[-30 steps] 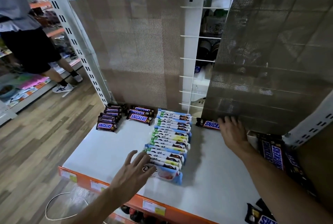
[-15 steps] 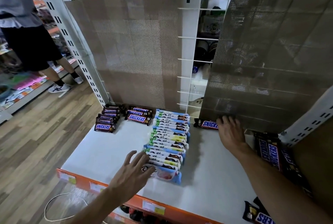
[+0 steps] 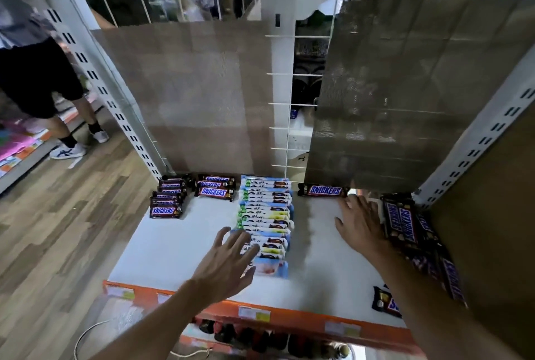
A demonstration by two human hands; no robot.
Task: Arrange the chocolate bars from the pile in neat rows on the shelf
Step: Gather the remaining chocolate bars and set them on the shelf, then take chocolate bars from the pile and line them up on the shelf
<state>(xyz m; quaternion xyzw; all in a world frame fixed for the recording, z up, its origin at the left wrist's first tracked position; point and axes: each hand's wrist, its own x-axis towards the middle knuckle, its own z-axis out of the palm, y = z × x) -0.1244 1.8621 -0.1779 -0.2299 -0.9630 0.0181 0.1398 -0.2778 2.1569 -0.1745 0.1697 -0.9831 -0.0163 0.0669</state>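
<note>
At the near edge the shelf [image 3: 173, 249] carries an orange front strip [image 3: 289, 319] with small white and yellow price tags, their print too small to read. Above it the left hand [image 3: 228, 264] hovers palm down, its fingers [image 3: 223, 238] straight, fanned apart and holding nothing. The fingertips lie over the near end of a row of white and blue bars [image 3: 266, 212]; whether they touch the wrappers cannot be told. At the right front a loose bar [image 3: 386, 301] in a brown wrapper lies partly hidden by the right forearm. Farther in, the right hand [image 3: 362, 226] is spread flat and empty, palm down low over the white board. Its outer edge is just beside the pile [image 3: 405, 223] of long brown bars lettered SNICKERS, heaped along the right side wall. The writing on the white and blue row is not legible. At the back left sit two short rows of SNICKERS bars, the left row [image 3: 167, 200] and the second row [image 3: 215, 186]. A single Snickers bar [image 3: 322, 190] lies crosswise at the back, just beyond the right fingertips. Behind stand a wire grid [image 3: 278, 105] and brown mesh panels [image 3: 188, 93]. At far left a person [image 3: 34, 76] in dark shorts stands on the wood floor [image 3: 58, 229].
</note>
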